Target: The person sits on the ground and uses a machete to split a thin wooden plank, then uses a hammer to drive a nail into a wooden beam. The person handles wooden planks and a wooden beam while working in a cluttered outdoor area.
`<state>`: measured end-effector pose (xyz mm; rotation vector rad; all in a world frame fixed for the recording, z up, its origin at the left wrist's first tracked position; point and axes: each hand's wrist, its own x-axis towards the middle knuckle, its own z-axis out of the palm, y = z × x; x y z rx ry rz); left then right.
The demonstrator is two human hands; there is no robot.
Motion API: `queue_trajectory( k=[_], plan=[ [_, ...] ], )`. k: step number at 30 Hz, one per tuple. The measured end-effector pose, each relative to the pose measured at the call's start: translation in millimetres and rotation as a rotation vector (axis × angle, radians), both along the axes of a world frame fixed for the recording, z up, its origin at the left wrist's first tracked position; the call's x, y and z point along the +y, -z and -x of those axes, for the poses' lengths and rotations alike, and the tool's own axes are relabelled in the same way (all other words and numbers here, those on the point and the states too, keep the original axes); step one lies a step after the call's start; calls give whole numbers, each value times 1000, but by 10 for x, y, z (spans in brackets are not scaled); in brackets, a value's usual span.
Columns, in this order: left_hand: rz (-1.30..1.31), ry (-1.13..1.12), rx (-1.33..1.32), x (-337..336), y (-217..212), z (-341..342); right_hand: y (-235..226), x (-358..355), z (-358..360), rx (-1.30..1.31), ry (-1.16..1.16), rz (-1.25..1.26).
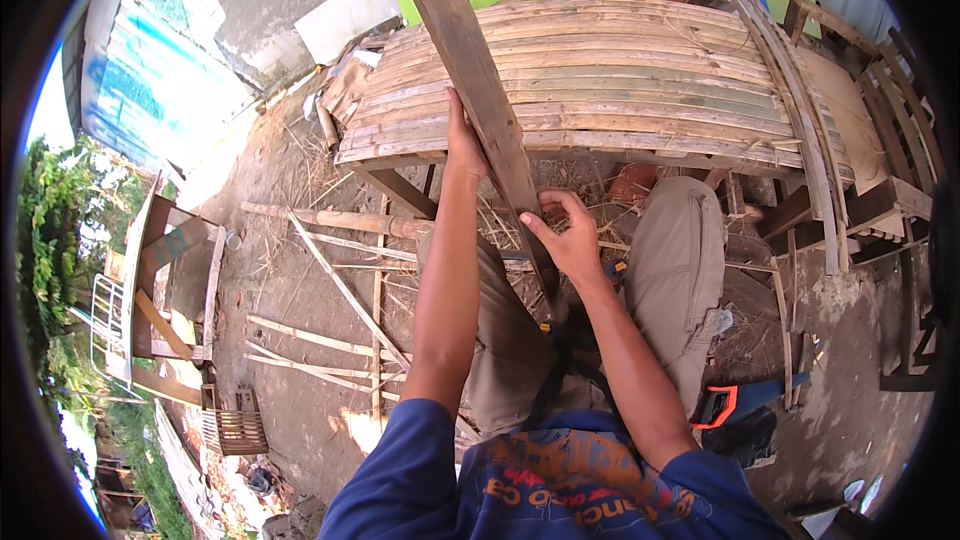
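A long, dark, weathered wooden beam (465,50) slants from the top of the head view down toward my lap, passing over the front edge of a bamboo-slat bench (640,80). My left hand (465,145) is closed against the beam's left side, its fingers partly hidden along the wood. Lower down, my right hand (570,235) grips the right edge, with the thumb on the wood and the other fingers bent. The beam's lower end lies between my knees, in shadow.
Bamboo poles and thin strips (350,285) lie on the dirt floor at left. A handsaw (745,400) with an orange-and-black handle rests by my right leg. Long bamboo strips (800,120) cross the bench's right end, near stacked wooden frames (890,120). A slatted crate (235,425) stands far left.
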<state>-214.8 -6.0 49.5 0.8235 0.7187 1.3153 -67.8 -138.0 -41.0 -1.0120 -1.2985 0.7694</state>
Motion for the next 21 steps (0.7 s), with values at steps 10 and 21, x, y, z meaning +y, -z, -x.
queue_trajectory(
  k=[10,21],
  plan=[
    [13,-41,-20,-21,-69,-14,101,18,36,101,4,83],
    [-177,104,-65,-32,42,289,38,29,53,72,-176,53]
  ],
)
